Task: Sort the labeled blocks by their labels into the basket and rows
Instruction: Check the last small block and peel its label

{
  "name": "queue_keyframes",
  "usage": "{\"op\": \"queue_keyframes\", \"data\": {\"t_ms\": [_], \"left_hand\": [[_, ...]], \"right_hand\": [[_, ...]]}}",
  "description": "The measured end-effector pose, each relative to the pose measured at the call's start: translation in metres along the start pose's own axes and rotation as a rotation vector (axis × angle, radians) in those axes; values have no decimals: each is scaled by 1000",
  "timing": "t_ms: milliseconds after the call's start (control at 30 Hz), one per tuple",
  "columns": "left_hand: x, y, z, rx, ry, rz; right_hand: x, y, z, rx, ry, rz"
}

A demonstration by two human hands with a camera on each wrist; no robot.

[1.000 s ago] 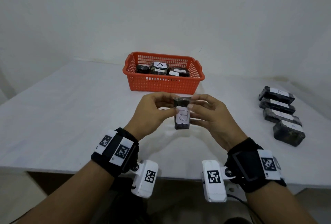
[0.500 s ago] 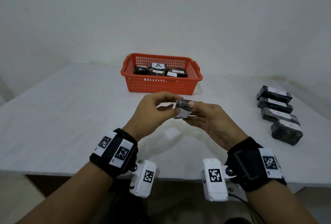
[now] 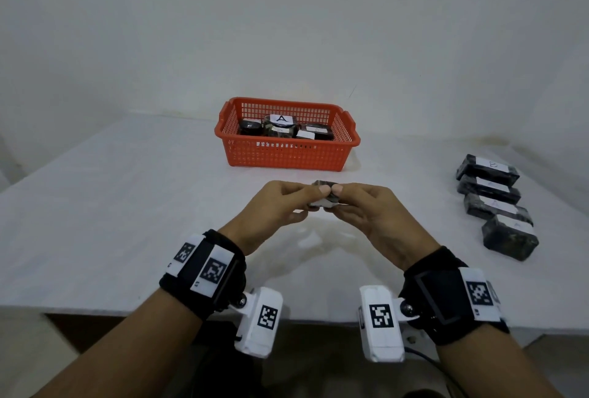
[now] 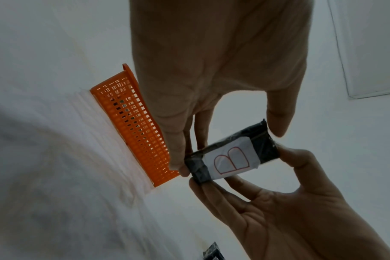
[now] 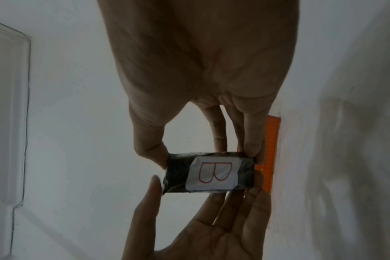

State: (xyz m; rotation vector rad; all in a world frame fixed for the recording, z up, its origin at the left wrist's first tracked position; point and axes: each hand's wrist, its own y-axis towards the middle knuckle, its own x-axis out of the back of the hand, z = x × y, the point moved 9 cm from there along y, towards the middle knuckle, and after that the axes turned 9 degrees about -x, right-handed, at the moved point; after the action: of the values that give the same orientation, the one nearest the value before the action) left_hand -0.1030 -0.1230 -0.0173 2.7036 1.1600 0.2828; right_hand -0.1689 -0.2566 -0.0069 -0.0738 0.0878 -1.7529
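Note:
A dark wrapped block (image 3: 325,197) with a white label marked "B" (image 4: 232,159) hangs in the air over the table's middle, label turned down toward the wrist cameras (image 5: 211,173). My left hand (image 3: 314,195) pinches its left side with thumb and fingers (image 4: 178,158). From the other side my right hand (image 3: 342,195) pinches it between thumb and fingers (image 5: 252,146). Behind the hands stands the orange basket (image 3: 287,155), which holds several dark blocks; one shows an "A" label (image 3: 281,118).
A row of several dark labelled blocks (image 3: 494,203) lies on the white table (image 3: 111,206) at the right; their letters are faint. The table's near edge runs just below my wrists. A white wall stands behind the basket.
The block stood upright with its B label facing the head camera; it has since tipped flat with the label facing down. Both hands moved slightly forward, still holding it.

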Motion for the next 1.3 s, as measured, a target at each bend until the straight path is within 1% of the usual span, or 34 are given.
{"op": "queue_keyframes", "data": {"t_ms": [67,200,367,467,533,600,667,767,833,867,933,1033,1133,1200,1300], "left_hand": [[0,-1,1,5,-35,-1],[9,2,-2,-12,18,-66],[5,1,-1,13,4,13],[8,1,0,40,27,-33],[11,2,-1,56,84,-50],[13,3,-2,72,157,-57],[14,4,-1,103,231,-55],[18,7,2,152,259,-84],[23,11,1,156,247,-131],[27,14,1,152,234,-158],[36,21,0,141,173,-220],[48,33,1,127,25,-315],[59,51,1,110,-90,-359],[65,70,-1,100,-82,-356],[78,106,-8,91,15,-381]], "right_hand": [[2,0,1,-2,8,-1],[-3,-1,-3,-20,2,42],[-2,1,-1,-34,7,11],[-4,1,-5,-81,-48,49],[-5,1,-7,-101,-117,58],[-6,0,0,-63,-233,61],[-8,-1,12,9,-369,41],[-11,1,32,161,-559,-39],[-6,8,41,242,-611,-131],[0,13,43,248,-602,-183],[14,25,42,202,-520,-258],[26,42,36,94,-293,-293],[32,59,36,49,-133,-337],[35,75,38,17,-97,-353],[40,104,48,-11,-87,-364]]}}
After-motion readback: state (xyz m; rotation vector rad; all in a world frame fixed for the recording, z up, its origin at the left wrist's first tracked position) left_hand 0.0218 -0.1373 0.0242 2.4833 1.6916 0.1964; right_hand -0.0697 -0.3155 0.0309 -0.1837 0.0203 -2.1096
